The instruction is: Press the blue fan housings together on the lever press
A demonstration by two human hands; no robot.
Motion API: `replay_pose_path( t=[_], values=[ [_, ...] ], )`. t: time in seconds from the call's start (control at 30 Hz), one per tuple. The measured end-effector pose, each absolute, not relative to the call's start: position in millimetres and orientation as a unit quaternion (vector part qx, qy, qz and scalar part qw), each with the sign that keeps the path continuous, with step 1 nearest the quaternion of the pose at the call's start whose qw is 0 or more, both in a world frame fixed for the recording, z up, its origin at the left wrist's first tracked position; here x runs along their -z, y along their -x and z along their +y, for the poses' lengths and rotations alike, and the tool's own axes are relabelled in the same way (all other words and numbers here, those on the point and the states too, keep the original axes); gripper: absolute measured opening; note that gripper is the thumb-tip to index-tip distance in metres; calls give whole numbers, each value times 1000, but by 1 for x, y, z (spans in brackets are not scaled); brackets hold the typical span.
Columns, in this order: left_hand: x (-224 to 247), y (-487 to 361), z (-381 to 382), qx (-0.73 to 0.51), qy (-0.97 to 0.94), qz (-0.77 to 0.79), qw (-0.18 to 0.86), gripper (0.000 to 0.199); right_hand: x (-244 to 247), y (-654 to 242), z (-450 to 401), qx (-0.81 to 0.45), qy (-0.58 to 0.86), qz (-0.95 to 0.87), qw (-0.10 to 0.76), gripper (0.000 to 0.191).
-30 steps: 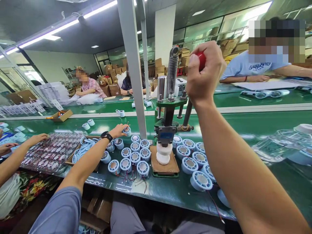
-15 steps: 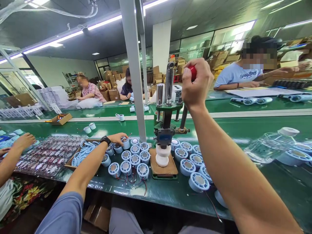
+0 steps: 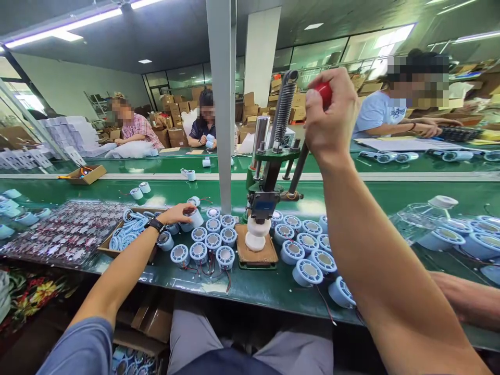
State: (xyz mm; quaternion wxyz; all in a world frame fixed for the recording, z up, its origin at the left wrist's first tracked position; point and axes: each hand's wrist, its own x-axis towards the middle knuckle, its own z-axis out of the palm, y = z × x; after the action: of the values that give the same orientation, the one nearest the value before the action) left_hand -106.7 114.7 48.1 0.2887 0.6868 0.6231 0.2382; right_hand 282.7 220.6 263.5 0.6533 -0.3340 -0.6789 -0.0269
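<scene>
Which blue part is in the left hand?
The tilted blue part at the left hand, left of the press; its side wall faces the camera, whereas the upright parts in front show their ringed tops.

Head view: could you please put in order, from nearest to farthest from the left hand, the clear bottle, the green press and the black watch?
1. Black watch: worn just behind the left hand.
2. Green press: to the right of that hand, near the picture's middle.
3. Clear bottle: farthest, well over to the right.

Bottle (image 3: 419, 216) (white-capped), brown cartons (image 3: 178, 138), pale pillar (image 3: 262, 57)
</scene>
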Motion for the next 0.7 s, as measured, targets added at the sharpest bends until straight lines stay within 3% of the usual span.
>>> replay_pose_path(
  t=[0.1,0.2,0.33,0.4,0.53,0.7],
  values=[
    [-54,100,107,-275,-673,645,235,63,-240,-286,180,35,305,-642,702,39],
    [-65,82,93,-326,-646,670,166,62,-180,-273,126,-15,222,-653,724,42],
    [-78,12,49,-315,-671,659,132,49,-78,-234,71,-127,200,-813,531,57],
    [-80,-28,26,-262,-707,642,138,37,-38,-220,58,-162,205,-839,478,66],
    [-79,-50,28,-153,-747,627,161,35,14,-232,51,-217,251,-802,496,50],
    [-86,36,125,-104,-630,767,64,34,51,-277,56,-211,337,-755,522,33]
  ],
)
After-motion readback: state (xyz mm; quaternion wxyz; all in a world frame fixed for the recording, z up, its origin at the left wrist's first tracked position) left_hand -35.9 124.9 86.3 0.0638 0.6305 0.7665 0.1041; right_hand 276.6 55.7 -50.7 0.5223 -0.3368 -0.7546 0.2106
